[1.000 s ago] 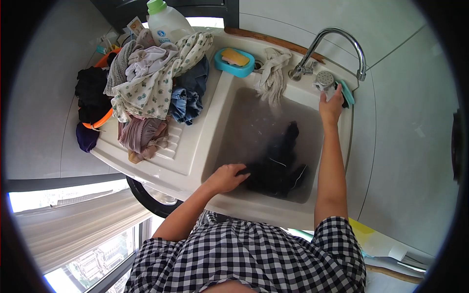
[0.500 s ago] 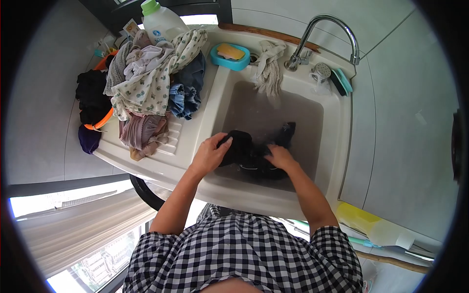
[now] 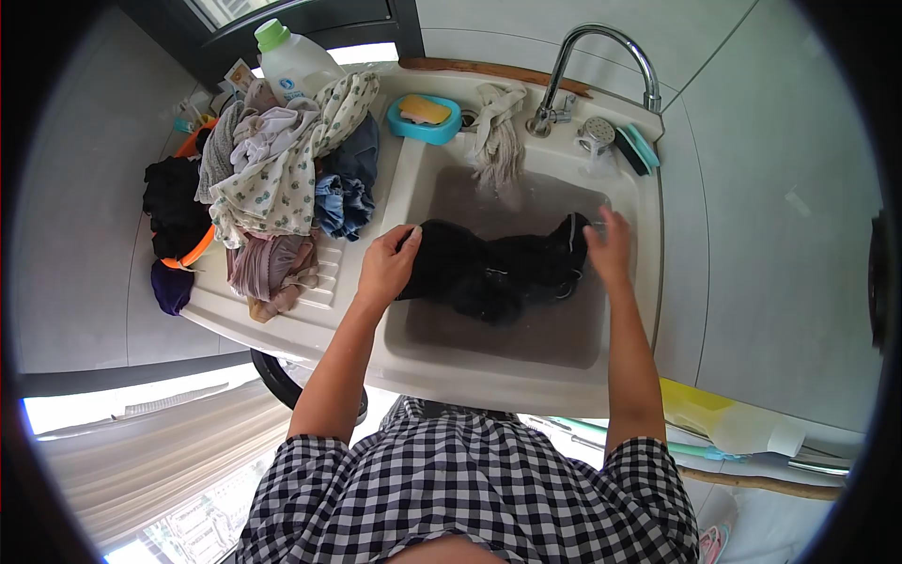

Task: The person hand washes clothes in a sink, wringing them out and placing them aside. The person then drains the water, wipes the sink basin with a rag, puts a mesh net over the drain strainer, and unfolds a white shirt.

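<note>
The left hand (image 3: 387,268) grasps the dark garment (image 3: 456,268), stretched across the sink (image 3: 489,387) in murky water; the right hand (image 3: 609,249), beside its other end, has an unclear grip; firm holds at both ends would spread it best.

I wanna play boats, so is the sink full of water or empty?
Partly full: cloudy gray water lies around the black garment, below the rim.

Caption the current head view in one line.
Left hand gripping a black garment in murky sink water, right hand open near its far end.
</note>
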The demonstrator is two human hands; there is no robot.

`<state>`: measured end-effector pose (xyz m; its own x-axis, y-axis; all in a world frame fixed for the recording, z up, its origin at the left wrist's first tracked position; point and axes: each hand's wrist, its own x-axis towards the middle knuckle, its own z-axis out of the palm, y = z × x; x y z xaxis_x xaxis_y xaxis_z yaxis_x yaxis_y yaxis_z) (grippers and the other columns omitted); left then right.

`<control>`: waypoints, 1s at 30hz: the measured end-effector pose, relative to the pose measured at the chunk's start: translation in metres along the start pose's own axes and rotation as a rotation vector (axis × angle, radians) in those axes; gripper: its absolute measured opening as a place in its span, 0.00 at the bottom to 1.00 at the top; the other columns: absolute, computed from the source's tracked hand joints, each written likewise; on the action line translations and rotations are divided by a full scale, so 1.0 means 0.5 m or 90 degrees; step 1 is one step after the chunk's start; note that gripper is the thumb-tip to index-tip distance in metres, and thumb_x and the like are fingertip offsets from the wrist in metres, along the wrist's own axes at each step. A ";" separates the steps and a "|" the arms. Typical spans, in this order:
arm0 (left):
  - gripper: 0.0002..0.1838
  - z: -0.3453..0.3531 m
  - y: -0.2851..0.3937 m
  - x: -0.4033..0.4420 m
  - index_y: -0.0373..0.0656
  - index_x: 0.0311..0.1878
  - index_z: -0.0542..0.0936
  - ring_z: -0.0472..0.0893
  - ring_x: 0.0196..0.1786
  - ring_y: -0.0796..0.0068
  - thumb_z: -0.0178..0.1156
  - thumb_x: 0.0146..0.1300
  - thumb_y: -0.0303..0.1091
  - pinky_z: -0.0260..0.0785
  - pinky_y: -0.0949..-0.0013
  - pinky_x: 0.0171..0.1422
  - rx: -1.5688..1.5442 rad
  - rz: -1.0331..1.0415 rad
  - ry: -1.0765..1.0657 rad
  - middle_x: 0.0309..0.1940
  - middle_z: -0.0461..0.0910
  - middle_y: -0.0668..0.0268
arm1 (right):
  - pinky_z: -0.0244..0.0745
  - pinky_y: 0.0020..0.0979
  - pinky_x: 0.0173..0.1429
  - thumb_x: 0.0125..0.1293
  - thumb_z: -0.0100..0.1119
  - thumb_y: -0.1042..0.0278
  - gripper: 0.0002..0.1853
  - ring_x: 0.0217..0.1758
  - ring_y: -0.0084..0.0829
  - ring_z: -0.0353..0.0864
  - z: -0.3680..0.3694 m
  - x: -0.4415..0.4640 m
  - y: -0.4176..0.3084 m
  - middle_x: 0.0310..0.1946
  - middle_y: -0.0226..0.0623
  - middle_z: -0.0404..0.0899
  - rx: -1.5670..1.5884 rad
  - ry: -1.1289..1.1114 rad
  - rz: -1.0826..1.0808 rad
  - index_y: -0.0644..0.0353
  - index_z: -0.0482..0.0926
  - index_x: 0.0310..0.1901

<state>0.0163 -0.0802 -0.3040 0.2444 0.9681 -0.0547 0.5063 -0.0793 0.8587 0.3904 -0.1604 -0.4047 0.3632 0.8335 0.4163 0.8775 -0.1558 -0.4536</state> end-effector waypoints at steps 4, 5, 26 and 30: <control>0.18 0.013 0.009 0.014 0.35 0.45 0.79 0.74 0.30 0.80 0.55 0.66 0.42 0.67 0.72 0.37 -0.035 -0.012 -0.023 0.24 0.78 0.64 | 0.68 0.43 0.57 0.53 0.66 0.61 0.23 0.55 0.46 0.72 0.042 -0.118 -0.184 0.47 0.45 0.75 0.160 -0.249 -0.027 0.55 0.74 0.50; 0.18 0.014 0.010 0.015 0.34 0.45 0.79 0.74 0.30 0.80 0.55 0.66 0.42 0.67 0.73 0.38 -0.050 -0.018 -0.030 0.24 0.78 0.65 | 0.69 0.43 0.55 0.52 0.66 0.60 0.23 0.52 0.46 0.74 0.072 -0.153 -0.195 0.45 0.44 0.76 0.115 -0.263 -0.062 0.55 0.74 0.49; 0.31 0.091 -0.044 0.078 0.39 0.62 0.67 0.79 0.39 0.65 0.64 0.54 0.35 0.72 0.67 0.45 -0.027 -0.019 -0.004 0.43 0.78 0.53 | 0.71 0.41 0.54 0.47 0.67 0.67 0.23 0.50 0.45 0.75 0.143 -0.228 -0.212 0.44 0.42 0.75 0.028 -0.523 -0.084 0.51 0.77 0.49; 0.37 0.100 -0.014 0.023 0.45 0.66 0.63 0.75 0.53 0.57 0.65 0.52 0.37 0.68 0.60 0.56 0.452 0.001 -0.024 0.54 0.72 0.52 | 0.71 0.41 0.56 0.43 0.68 0.70 0.23 0.51 0.46 0.74 0.052 -0.201 -0.131 0.46 0.40 0.74 0.075 -0.619 -0.032 0.50 0.79 0.46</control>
<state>0.0571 -0.0802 -0.3363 0.2674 0.9600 -0.0831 0.9196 -0.2285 0.3197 0.2885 -0.2202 -0.4374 -0.1361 0.9189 -0.3703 0.8290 -0.0990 -0.5505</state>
